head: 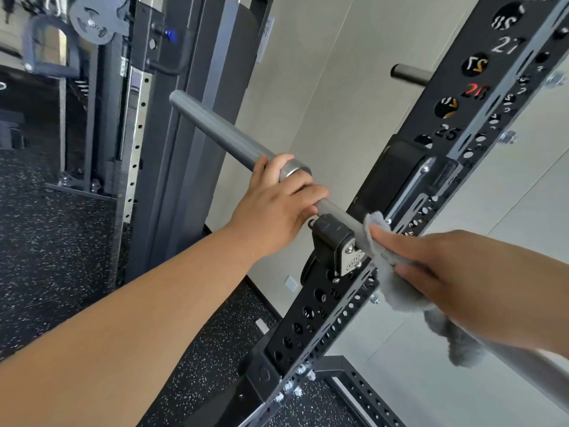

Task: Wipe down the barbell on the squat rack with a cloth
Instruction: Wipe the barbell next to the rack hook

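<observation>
Head view: our L hand curls its fingers round the bar at the collar, just beside the hook. The bar lies in that hook on the black rack (numbered holes, 25 and 27 readable), its sleeve end pointing up-left. Our R hand clasps a grey cloth round the bar on the hook's other side, and the cloth's tail hangs below. Speckled floor underneath.

Speckled black rubber floor below. Dark cable machine at left, pulley near its top. Pale wall behind, small white outlet low on it.
</observation>
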The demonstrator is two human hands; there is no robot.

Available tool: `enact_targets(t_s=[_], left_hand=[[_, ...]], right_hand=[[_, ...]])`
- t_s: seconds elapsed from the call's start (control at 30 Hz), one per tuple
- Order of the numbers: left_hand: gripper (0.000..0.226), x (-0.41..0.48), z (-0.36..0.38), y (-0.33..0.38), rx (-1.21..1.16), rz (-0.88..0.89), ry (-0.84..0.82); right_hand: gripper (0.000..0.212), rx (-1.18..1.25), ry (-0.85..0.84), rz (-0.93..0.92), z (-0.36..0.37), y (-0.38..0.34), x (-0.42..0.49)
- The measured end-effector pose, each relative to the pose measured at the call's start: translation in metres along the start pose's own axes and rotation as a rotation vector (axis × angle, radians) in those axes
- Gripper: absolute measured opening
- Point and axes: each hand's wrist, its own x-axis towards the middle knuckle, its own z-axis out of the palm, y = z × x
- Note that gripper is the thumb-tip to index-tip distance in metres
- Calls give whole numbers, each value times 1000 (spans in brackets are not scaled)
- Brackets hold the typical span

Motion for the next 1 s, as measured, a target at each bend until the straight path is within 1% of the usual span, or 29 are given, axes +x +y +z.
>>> enact_targets(t_s=[0.07,0.17,0.2,0.27,0.3,0.33,0.37,0.4,0.43,0.5,0.53,0.57,0.6,0.63,0.67,0.7,0.73,0.77,0.83,0.93,1.0], left_hand=[[21,1,0,-1,2,-1,2],[22,1,0,-1,0,-3,-10],[23,1,-1,0,-1,-2,-14],[27,1,-3,1,-2,-3,-24],[30,1,-4,2,-1,-7,-31],[32,1,-5,3,1,-14,-44],[33,1,-5,4,6,-22,-57],[35,1,-5,4,11,-37,-66],[39,0,-5,4,10,-63,-77],[49,0,-8,9,-9,-115,-78],[45,-1,-7,11,-19,-122,-75],[34,-2,-8,14,-23,-124,-73],[26,-3,-10,16,-27,-136,-84],[26,-4,-10,17,-52,-176,-118],[32,-3,-14,19,-118,-264,-164],[39,-1,-18,20,-192,-368,-209],[46,1,-22,23,-236,-439,-235],[51,1,-25,25,-254,-469,-253],[57,-1,-32,25,-226,-400,-283],[53,-3,-42,14,-63,-160,-345],[56,-5,-46,3,65,-77,-378]], right_hand=[[41,46,100,-30,2,3,6],[45,-112,54,-101,13,-2,24],[52,-135,61,-112,16,-4,29],[61,-155,103,-108,12,-4,30],[62,-180,69,-91,6,-6,25],[61,-175,11,-72,0,-8,19],[53,-135,-5,-50,-7,-10,10],[39,-104,15,-23,-13,-11,3],[29,-97,89,8,-19,-13,-2],[23,-153,240,7,-21,-20,0],[16,-149,290,-8,-16,-27,5],[16,-144,299,-30,-12,-38,12],[27,-159,280,-62,-4,-48,21],[36,-182,270,-102,6,-54,31],[38,-204,284,-137,13,-58,44],[33,-226,292,-148,16,-61,54],[24,-265,294,-175,16,-62,62],[19,-250,271,-144,12,-61,67],[22,-156,192,-73,5,-61,66],[23,-111,211,-122,1,-47,46],[31,-37,212,-122,-2,-40,40]])
